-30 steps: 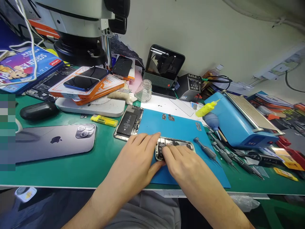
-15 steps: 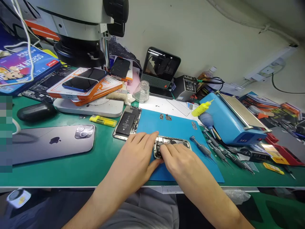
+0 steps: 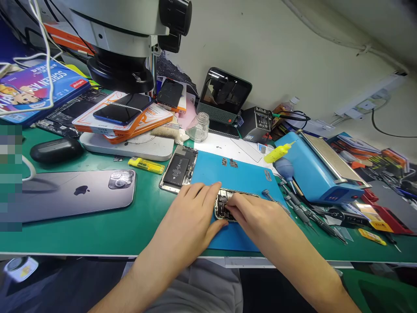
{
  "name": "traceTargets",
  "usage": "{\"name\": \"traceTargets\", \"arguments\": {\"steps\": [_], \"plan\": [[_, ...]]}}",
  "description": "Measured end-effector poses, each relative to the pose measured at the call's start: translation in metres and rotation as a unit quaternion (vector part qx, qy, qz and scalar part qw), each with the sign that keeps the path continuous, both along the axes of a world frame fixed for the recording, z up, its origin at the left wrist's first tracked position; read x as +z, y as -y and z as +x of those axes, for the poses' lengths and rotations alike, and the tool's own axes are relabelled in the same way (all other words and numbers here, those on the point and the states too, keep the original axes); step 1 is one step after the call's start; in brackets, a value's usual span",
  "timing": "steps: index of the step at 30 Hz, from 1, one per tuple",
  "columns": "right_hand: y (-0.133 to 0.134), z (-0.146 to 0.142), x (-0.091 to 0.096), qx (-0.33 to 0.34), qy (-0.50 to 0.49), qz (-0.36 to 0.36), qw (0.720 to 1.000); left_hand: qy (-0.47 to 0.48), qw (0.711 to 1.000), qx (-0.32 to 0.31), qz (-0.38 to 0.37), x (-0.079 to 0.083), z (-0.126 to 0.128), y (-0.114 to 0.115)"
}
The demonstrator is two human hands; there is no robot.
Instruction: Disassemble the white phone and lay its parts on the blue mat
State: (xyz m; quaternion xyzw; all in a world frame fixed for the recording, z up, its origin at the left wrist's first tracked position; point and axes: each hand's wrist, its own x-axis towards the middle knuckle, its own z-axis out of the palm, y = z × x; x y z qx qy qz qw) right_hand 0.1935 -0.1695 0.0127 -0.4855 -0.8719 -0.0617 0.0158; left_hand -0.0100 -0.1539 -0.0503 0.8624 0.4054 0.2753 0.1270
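Observation:
An opened phone body [image 3: 223,205] with bare internals lies on a blue work mat [image 3: 237,178]. My left hand [image 3: 190,215] lies against its left end, fingers extended along the frame, thumb near the lower corner. My right hand [image 3: 257,213] covers most of the phone, its fingertips pressed together on a small part inside that I cannot make out.
Another opened phone with a black battery [image 3: 178,168] lies left of the mat. A grey phone [image 3: 74,195] lies face down at left. Screwdrivers [image 3: 302,208] and a blue machine [image 3: 312,167] sit at right. A microscope [image 3: 124,39] stands behind, beside stacked phones [image 3: 120,113] and a yellow lighter [image 3: 146,165].
My right hand has shifted a little to the right over the phone, uncovering its left end. The camera view has moved slightly; my left hand stays against the phone.

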Motion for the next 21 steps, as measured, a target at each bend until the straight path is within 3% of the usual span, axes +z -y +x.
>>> {"name": "traceTargets", "arguments": {"steps": [9,17,21], "plan": [[-0.002,-0.004,0.0,0.001,0.025,-0.007,1.0,0.011,1.0,0.003,0.009,0.001,0.0,0.0],[-0.018,-0.008,0.013,-0.052,0.025,-0.12,0.991,0.006,1.0,-0.004,-0.012,0.002,-0.001,-0.001],[-0.024,-0.006,0.018,-0.05,0.032,-0.121,0.991,0.013,1.0,-0.001,-0.007,0.002,-0.001,-0.001]]}}
